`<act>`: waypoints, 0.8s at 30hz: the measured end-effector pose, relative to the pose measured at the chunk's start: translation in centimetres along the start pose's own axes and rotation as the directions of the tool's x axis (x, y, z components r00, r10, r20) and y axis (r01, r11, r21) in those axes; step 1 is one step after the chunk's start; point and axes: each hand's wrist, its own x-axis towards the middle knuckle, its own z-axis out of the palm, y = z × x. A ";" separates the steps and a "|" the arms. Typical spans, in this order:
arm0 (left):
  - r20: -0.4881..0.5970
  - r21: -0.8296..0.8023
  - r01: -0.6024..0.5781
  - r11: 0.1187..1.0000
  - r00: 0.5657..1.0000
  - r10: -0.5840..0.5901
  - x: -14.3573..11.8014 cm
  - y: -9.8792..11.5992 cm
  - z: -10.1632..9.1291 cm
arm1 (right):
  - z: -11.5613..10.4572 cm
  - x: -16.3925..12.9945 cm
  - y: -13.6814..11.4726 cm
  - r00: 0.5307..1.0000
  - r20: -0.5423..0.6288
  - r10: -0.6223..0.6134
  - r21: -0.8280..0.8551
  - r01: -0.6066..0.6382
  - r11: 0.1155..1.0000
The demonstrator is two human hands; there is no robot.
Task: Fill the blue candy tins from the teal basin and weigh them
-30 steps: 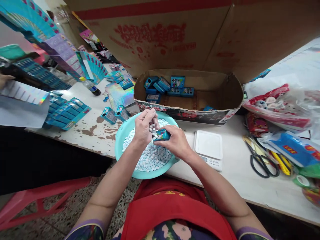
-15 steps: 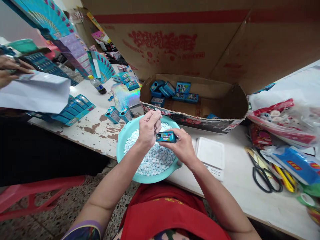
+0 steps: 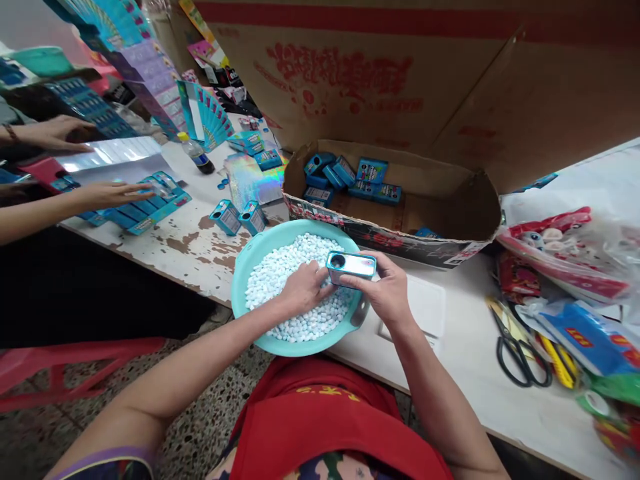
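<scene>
My right hand [image 3: 383, 283] grips a small blue candy tin [image 3: 353, 265], tilted so that its silvery top with a round dark hole shows. The tin is above the right side of a turquoise plastic bowl [image 3: 241, 283]. In the bowl lies a heap of small pale blue and white candies [image 3: 280, 267]. My left hand [image 3: 305, 288] reaches into these candies, just left of the tin, with its fingers apart and bent down. The fingertips are partly hidden among the candies and by the tin.
Behind the bowl stands a cardboard box [image 3: 450, 250] with several blue tins [image 3: 373, 171] inside. Two tins [image 3: 227, 217] stand left of it. A white scale [image 3: 425, 303] and scissors [image 3: 523, 353] lie to the right. At the left, another person's hands [image 3: 113, 193] handle a display tray [image 3: 155, 217].
My left hand has dropped from above the tin into the candies. My right hand has moved slightly right and tipped the tin's top into view. The co-worker's white sheet has shifted.
</scene>
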 end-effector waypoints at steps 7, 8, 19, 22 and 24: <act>-0.142 -0.597 0.217 0.773 0.919 -0.368 0.3 -0.2 -2.2 | -0.4 -0.5 -0.1 1.000 -0.006 0.000 -0.075 -0.001 0.997; -0.116 -0.700 0.223 0.679 0.902 -0.416 0.4 -0.1 -2.9 | -0.3 -0.6 0.0 1.000 0.008 0.005 -0.093 -0.004 0.996; -0.154 -0.976 -0.212 -0.059 0.851 -0.502 1.9 4.8 -7.1 | 3.4 -0.5 -1.3 0.964 0.195 -0.179 -0.381 0.243 0.892; -0.209 -0.970 -0.243 -0.001 0.837 -0.505 2.1 5.1 -6.6 | 3.5 -0.2 -1.4 0.966 0.190 -0.177 -0.424 0.244 0.872; -0.190 -0.979 -0.201 0.034 0.840 -0.508 2.2 5.3 -6.5 | 3.5 -0.1 -1.2 0.964 0.197 -0.180 -0.437 0.250 0.864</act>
